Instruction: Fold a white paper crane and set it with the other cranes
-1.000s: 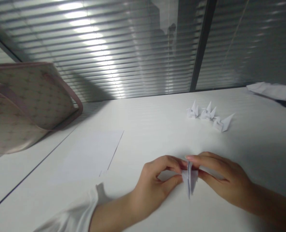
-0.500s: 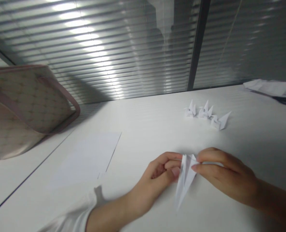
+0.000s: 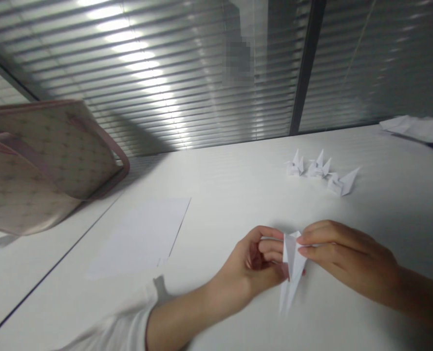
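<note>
- The left hand (image 3: 241, 273), below a loose white sleeve (image 3: 128, 324), grips the left side of a folded paper piece (image 3: 297, 265), thumb against its face.
- The right hand (image 3: 355, 256) pinches its far right corner between thumb and finger.
- That piece, held above the near part of the table (image 3: 231, 195), is crisp, white and matt, a narrow kite-like shape tapering to slim points nearest the person; its far end gapes a little.
- By its look it is partly formed: the long tapering folds are made, while no bent head or spread wings show.
- A thin, smooth, flat sheet (image 3: 143, 236) lies to the left, seemingly unfolded.
- Farther right stand three small paper birds (image 3: 336, 185), sharply creased and pointed, apparently complete.
- Far left is a patterned bag (image 3: 48, 170) with pinkish trim; far right, crumpled-looking white papers (image 3: 413, 129).
- Slatted blinds (image 3: 136, 73) rise behind.
</note>
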### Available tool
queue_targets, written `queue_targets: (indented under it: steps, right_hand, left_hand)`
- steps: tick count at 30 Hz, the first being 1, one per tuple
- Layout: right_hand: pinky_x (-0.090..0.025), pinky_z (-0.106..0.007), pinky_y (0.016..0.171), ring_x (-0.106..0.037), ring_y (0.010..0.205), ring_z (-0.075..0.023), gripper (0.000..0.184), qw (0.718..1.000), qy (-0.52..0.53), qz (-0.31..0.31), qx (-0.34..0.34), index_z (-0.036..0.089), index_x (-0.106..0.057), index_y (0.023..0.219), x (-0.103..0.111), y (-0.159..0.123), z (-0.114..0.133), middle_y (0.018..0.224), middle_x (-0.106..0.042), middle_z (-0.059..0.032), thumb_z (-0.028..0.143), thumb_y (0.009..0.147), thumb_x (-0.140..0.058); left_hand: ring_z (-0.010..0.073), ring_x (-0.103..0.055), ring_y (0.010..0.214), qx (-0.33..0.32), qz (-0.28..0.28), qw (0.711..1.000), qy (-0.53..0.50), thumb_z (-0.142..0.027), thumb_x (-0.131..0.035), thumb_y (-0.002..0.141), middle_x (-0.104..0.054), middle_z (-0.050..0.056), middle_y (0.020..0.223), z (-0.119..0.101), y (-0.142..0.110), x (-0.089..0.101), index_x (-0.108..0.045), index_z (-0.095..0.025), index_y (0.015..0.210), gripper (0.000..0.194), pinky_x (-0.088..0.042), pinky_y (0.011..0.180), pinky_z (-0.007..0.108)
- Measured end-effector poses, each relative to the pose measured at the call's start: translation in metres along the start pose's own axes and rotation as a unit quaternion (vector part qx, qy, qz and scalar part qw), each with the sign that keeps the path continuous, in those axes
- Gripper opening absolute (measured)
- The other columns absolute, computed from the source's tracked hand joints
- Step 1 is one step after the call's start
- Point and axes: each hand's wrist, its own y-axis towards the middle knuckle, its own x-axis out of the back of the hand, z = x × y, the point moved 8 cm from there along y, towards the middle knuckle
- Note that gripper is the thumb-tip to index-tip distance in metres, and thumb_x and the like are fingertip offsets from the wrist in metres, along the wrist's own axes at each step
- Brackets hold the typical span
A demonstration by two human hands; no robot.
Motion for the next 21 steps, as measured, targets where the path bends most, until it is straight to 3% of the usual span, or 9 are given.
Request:
queue_targets:
  steps: [5, 8, 11, 16, 18, 21]
  right_hand:
    - [-0.053, -0.026, 0.085, -0.065, 0.095, -0.0177, 0.033, 0.996, -0.001, 0.075, 0.048, 0.02, -0.059, 0.106, -0.012, -0.004, 0.01, 0.099, -0.069, -0.0064, 0.0, 0.08, -0.057]
    - [-0.05, -0.031, 0.091, -0.06, 0.103, -0.02, 0.038, 0.995, 0.021, 0.096, 0.016, 0.018, -0.054, 0.112, -0.014, -0.005, 0.008, 0.107, -0.065, -0.01, 0.004, 0.078, -0.057]
    - [-0.05, -0.027, 0.087, -0.061, 0.099, -0.0172, 0.032, 0.994, 0.071, 0.078, -0.037, 0.022, -0.054, 0.109, -0.014, -0.004, 0.001, 0.102, -0.065, -0.0066, 0.008, 0.08, -0.06]
    - [-0.048, -0.024, 0.07, -0.06, 0.077, -0.0126, 0.008, 0.972, 0.131, 0.031, -0.191, 0.023, -0.056, 0.083, -0.023, -0.005, -0.022, 0.079, -0.06, 0.0001, 0.017, 0.088, -0.056]
    - [-0.047, -0.025, 0.068, -0.059, 0.075, -0.0131, 0.008, 0.943, 0.168, 0.019, -0.285, 0.023, -0.053, 0.081, -0.031, -0.01, -0.034, 0.077, -0.057, 0.0006, 0.022, 0.089, -0.056]
    - [-0.049, -0.027, 0.071, -0.06, 0.082, -0.0152, 0.014, 0.882, 0.263, -0.009, -0.391, 0.024, -0.048, 0.093, -0.041, -0.02, -0.045, 0.086, -0.058, -0.0006, 0.027, 0.086, -0.06]
  left_hand:
    - [0.0085, -0.06, 0.067, -0.018, -0.029, 0.999, -0.023, -0.016, -0.074, 0.075, -0.064, -0.003, 0.077, 0.002, 0.001, 0.007, -0.047, -0.023, 0.108, 0.043, -0.042, 0.067, 0.021]
    - [0.0106, -0.06, 0.071, -0.038, -0.029, 0.999, 0.002, -0.021, -0.072, 0.077, -0.065, 0.001, 0.078, -0.001, 0.002, 0.008, -0.054, -0.019, 0.109, 0.037, -0.042, 0.07, 0.023]
    - [0.0126, -0.059, 0.075, -0.033, -0.041, 0.998, 0.046, -0.024, -0.073, 0.076, -0.065, 0.005, 0.081, -0.001, 0.002, 0.009, -0.062, -0.013, 0.098, 0.027, -0.042, 0.074, 0.026]
    - [0.0077, -0.049, 0.063, -0.027, -0.117, 0.987, 0.11, -0.03, -0.072, 0.076, -0.058, -0.001, 0.066, -0.002, 0.0, 0.016, -0.062, -0.012, 0.083, 0.022, -0.035, 0.062, 0.021]
    - [0.0068, -0.045, 0.058, -0.033, -0.13, 0.985, 0.109, -0.031, -0.073, 0.076, -0.056, -0.003, 0.062, -0.004, 0.0, 0.016, -0.06, -0.014, 0.087, 0.024, -0.032, 0.058, 0.02]
    - [0.0063, -0.041, 0.052, -0.031, -0.128, 0.987, 0.098, -0.033, -0.073, 0.075, -0.056, -0.006, 0.059, -0.005, 0.001, 0.016, -0.056, -0.018, 0.109, 0.042, -0.029, 0.053, 0.02]
